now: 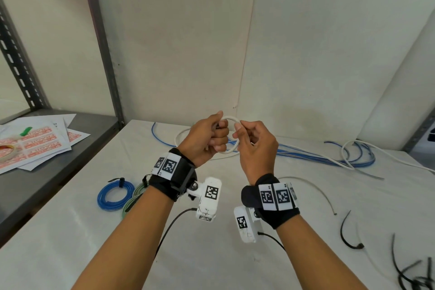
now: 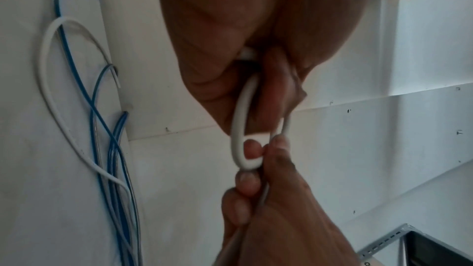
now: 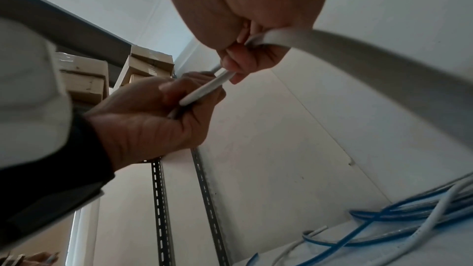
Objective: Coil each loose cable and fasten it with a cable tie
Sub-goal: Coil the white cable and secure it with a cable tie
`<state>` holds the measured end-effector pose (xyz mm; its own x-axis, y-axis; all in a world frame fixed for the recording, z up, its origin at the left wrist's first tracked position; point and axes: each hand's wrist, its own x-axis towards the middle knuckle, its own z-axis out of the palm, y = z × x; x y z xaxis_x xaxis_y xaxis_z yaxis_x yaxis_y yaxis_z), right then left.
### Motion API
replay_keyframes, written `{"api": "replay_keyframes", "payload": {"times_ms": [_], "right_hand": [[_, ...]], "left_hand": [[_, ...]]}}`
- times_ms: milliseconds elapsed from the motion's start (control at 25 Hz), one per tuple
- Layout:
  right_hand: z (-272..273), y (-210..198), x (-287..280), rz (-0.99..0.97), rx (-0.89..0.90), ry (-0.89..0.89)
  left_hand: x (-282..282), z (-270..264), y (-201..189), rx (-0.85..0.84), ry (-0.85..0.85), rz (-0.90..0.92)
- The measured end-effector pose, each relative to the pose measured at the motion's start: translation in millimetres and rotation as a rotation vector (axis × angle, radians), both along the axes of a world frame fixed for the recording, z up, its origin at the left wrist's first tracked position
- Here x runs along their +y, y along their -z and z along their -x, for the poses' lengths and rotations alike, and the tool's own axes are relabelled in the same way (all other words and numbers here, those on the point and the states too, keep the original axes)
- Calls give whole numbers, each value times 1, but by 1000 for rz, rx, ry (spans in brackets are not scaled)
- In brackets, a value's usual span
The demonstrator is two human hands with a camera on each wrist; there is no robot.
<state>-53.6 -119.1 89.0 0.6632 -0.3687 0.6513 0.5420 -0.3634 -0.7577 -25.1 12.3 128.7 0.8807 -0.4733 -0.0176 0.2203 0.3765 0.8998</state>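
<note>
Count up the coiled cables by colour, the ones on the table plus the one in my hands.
Blue coil: 1, tied, on the table
Green coil: 1, partly hidden behind the left wrist
White coil: 1, held by left hand and right hand
Total: 3

A white table [image 1: 211, 254] carries loose blue cables [image 1: 306, 152] and white cables [image 1: 367, 148] at the back, a blue coil [image 1: 115, 195], a partly hidden, seemingly green coil [image 1: 131, 202], and black cable ties [image 1: 348, 233].
</note>
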Motion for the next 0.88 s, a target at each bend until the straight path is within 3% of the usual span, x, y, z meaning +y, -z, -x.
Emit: {"api": "replay_keyframes", "payload": {"times_ms": [160,360,520,720,880], "right_hand": [[-3,-6,-12,107,24,-18],[0,-4,-7,150,75,-63],[-4,-3,-30,226,172,-153],[-6,-6,-79,453,203,105],[-12,-18,-72,872,190,368]], "left_hand": [[6,-1,0,-40,57,-23],[-4,1,0,-2,-180,-64],[16,-16,1,123,-297,174],[53,-32,4,216,-456,500],[35,-32,10,67,-421,536]]}}
